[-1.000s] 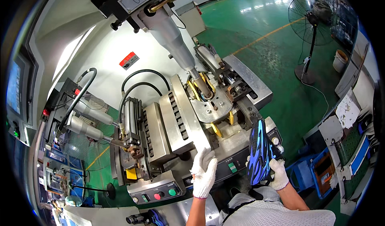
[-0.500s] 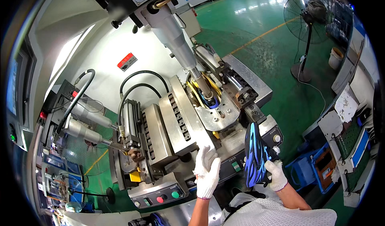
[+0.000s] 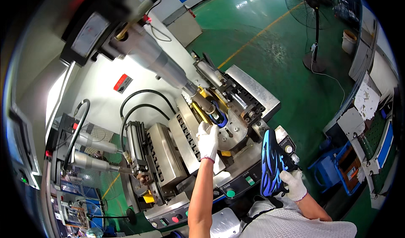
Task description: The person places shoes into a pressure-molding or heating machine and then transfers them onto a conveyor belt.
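My right hand [image 3: 294, 185], in a white knit glove, grips a black and blue patterned shoe [image 3: 272, 164] by its lower end, holding it upright in front of the machine. My left hand [image 3: 208, 141], also gloved, reaches forward over the machine with fingers apart and holds nothing. Just beyond its fingertips another blue and dark shoe [image 3: 219, 120] sits in the machine's clamp, under a metal press rod [image 3: 202, 103]. A rounded metal plate [image 3: 232, 134] lies in front of that shoe. Whether my left fingers touch the clamp, I cannot tell.
A slanted press cylinder [image 3: 156, 60] hangs above the clamp. Steel covers [image 3: 166, 149] and black hoses [image 3: 145, 92] lie to the left. Along the front runs a control panel with a green button [image 3: 230, 193]. Blue crates [image 3: 322, 172] and a standing fan [image 3: 314, 10] are on the right.
My left hand has moved forward, from the machine's front edge to beside the clamped shoe. My right hand still holds its shoe in nearly the same place. The view has shifted and tilted.
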The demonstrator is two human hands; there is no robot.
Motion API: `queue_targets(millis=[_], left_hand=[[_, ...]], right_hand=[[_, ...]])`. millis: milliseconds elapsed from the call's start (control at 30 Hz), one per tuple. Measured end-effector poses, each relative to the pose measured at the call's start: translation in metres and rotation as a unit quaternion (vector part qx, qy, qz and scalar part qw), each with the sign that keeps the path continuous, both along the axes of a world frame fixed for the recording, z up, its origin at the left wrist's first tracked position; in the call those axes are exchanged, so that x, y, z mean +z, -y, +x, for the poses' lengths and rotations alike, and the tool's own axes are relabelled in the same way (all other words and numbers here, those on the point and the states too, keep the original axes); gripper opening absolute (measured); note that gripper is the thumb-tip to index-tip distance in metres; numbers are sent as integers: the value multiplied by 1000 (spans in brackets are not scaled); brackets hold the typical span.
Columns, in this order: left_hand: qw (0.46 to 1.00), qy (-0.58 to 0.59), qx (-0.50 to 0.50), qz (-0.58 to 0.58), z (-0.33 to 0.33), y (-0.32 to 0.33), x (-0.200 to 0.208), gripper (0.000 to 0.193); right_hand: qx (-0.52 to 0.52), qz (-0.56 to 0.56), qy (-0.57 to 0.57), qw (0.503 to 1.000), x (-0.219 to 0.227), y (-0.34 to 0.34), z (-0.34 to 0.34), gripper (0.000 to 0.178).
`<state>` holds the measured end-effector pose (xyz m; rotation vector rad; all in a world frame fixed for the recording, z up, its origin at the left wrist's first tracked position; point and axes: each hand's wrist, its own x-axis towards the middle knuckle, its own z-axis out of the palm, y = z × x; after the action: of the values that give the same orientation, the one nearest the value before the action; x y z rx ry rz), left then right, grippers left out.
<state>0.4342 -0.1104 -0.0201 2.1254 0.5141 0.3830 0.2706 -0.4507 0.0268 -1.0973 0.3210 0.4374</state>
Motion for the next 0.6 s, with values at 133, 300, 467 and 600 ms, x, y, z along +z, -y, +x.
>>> queue_targets(millis=[133, 300, 467, 600], left_hand=[[996, -78, 37, -12, 53, 23, -3, 77], [997, -43, 65, -18, 113, 17, -52, 54], [973, -194, 65, 108, 148, 3, -77, 66], [967, -83, 128, -205, 139, -43, -63, 41]], right_hand=[[32, -56, -14, 998, -12, 29, 7, 35], [26, -83, 65, 994, -7, 42, 4, 55], [-7, -72, 59, 996, -4, 45, -3, 60], [-17, -149, -93, 984, -23, 42, -9, 26]])
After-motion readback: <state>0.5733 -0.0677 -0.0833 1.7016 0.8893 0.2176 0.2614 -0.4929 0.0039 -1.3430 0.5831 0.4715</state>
